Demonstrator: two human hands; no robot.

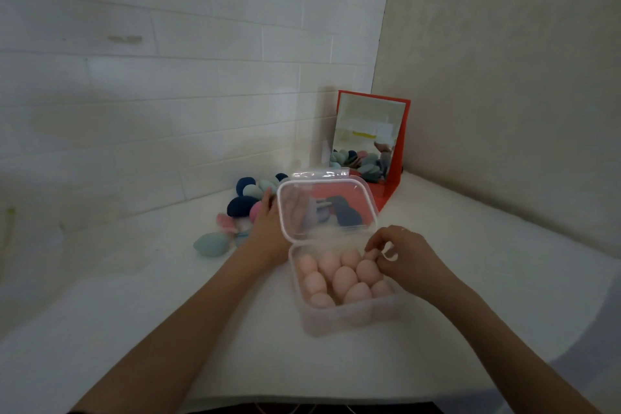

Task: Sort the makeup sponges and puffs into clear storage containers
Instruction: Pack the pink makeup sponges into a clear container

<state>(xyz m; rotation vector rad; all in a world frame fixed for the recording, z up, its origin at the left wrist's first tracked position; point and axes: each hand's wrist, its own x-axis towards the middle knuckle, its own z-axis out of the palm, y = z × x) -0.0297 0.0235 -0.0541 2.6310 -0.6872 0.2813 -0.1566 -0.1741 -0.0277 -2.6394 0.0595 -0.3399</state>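
Observation:
A clear plastic box (349, 319) stands in the middle of the white table and holds several peach egg-shaped sponges (342, 277). Its hinged lid (327, 208) stands upright at the back. My left hand (268, 225) lies behind the lid's left side, and its straight fingers show through the plastic against the lid. My right hand (400, 257) hovers over the box's back right corner. Its curled fingertips pinch a peach sponge (369, 255) there. Loose navy, teal and pink sponges (242, 205) lie in a heap behind and to the left of the box.
A red-framed mirror (369, 138) leans in the back corner and reflects the sponges. A teal sponge (211, 244) lies alone left of my left arm. White tiled wall runs behind the table, a plain wall to the right. The table's front edge is near me.

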